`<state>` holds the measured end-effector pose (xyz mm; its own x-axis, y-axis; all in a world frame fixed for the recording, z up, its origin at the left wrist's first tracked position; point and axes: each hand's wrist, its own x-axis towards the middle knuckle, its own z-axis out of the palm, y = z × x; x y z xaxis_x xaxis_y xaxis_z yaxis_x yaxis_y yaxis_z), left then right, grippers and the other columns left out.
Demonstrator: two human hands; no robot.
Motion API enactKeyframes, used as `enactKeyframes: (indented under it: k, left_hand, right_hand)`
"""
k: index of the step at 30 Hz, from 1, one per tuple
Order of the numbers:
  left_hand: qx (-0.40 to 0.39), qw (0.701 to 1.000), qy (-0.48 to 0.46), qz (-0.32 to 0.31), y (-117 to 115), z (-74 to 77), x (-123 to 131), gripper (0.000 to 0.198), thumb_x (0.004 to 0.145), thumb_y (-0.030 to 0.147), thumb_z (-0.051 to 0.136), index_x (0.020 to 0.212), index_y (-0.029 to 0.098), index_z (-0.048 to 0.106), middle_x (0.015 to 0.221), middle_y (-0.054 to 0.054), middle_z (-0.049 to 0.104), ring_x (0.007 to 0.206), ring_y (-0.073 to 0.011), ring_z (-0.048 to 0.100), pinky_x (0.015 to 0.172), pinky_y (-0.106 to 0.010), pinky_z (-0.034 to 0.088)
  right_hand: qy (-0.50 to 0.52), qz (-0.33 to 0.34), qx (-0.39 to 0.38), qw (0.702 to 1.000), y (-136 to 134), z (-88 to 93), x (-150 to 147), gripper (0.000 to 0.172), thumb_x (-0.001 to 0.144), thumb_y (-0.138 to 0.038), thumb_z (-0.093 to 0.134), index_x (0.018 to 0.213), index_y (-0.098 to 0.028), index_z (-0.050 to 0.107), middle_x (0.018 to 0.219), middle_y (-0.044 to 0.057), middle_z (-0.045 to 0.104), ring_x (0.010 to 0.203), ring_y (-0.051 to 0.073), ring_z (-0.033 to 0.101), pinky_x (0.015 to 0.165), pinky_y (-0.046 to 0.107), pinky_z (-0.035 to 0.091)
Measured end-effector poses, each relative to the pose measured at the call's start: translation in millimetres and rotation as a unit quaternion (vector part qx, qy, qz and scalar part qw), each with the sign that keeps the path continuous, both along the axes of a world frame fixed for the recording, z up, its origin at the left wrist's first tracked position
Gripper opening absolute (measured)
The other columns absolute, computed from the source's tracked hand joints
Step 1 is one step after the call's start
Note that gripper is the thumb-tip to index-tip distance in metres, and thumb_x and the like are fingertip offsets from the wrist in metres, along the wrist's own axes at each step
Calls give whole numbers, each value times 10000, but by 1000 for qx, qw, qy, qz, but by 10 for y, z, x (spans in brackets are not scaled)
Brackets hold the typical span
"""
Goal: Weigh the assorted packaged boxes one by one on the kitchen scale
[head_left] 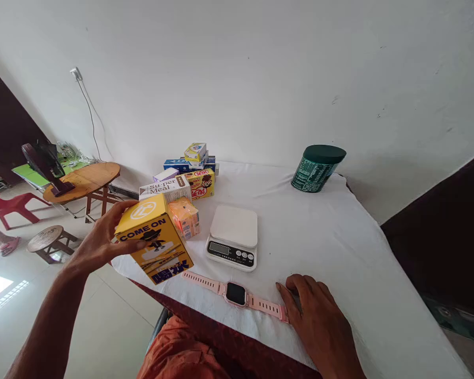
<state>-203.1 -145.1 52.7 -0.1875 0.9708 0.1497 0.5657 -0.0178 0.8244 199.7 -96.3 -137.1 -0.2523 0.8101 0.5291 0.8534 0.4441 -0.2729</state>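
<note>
My left hand (102, 237) grips a yellow box (158, 245) marked "COME ON", tilted, at the table's left side. Resting on the white cloth, my right hand (319, 321) has its thumb apart from the bent fingers and holds nothing visible. Its thumb side is beside the strap end of a pink smartwatch (236, 293), which lies stretched out with a dark screen. Behind the watch sits a white kitchen scale (234, 229) with a bare platform and a blank-looking display. An orange-wrapped pack (185, 218) stands between the yellow box and the scale.
Several cartons are grouped at the back left, including a "Super Meal" box (168, 188) and a yellow-brown box (202, 184). A green canister (318, 168) stands near the wall at right. Left of the table are a round wooden table (90, 176) with a fan, and a stool (47, 238).
</note>
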Motion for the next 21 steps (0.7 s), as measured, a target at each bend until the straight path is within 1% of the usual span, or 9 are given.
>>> enactKeyframes:
  k: [3,5,8,10,13,15,18,21]
  left_hand:
    - [-31,999,4,31,-64,13,-110,863,605,491,883,1340,223,519,1301,-124,656,1018,-319,710,727,-398,650]
    - [-21,996,48,66,-87,-23,-196,880,598,517,883,1341,221,518,1310,-123,645,1046,-320,693,745,-408,646]
    - [15,985,142,101,-48,-157,-286,882,615,521,877,1365,235,511,1334,-110,628,1172,-328,637,839,-445,634]
    - [36,977,178,111,23,-268,-301,898,610,526,875,1374,234,505,1349,-119,617,1190,-332,625,824,-453,643]
    - [58,974,179,126,154,-409,-277,875,625,534,856,1369,234,508,1354,-130,605,1174,-333,632,757,-434,661]
    - [70,974,169,132,233,-471,-254,853,638,525,851,1365,238,512,1353,-129,601,1175,-330,631,738,-418,664]
    - [83,977,151,121,323,-521,-220,867,639,516,853,1385,241,509,1394,-128,575,1186,-327,622,730,-405,668]
    - [87,979,150,110,385,-531,-181,875,651,491,841,1415,237,499,1411,-127,564,1194,-325,613,723,-399,669]
  right_hand:
    - [4,-2,-10,1000,-13,6,-6,287,1053,-441,428,849,-249,492,820,40,595,759,212,554,602,306,457]
    - [9,-5,-6,1000,-16,18,-25,300,1058,-448,406,851,-249,492,817,39,596,757,214,554,597,308,454]
    - [19,-9,7,1000,-12,44,-59,341,1065,-470,362,836,-251,485,791,34,591,740,214,550,567,303,441]
    - [23,-12,16,1000,-9,63,-75,359,1067,-483,344,829,-252,480,783,35,590,733,214,550,556,302,438]
    - [22,-10,27,999,-7,88,-83,362,1068,-484,341,820,-253,468,780,32,588,727,210,548,557,301,443]
    - [20,-10,34,999,-6,97,-82,355,1069,-472,345,812,-254,459,766,26,580,720,206,544,560,298,446]
    - [21,-11,35,999,-3,94,-81,339,1070,-457,352,820,-255,459,767,23,582,719,203,542,545,289,438]
    - [24,-15,29,999,-2,83,-81,334,1069,-463,353,830,-257,462,780,29,587,724,206,547,524,284,424]
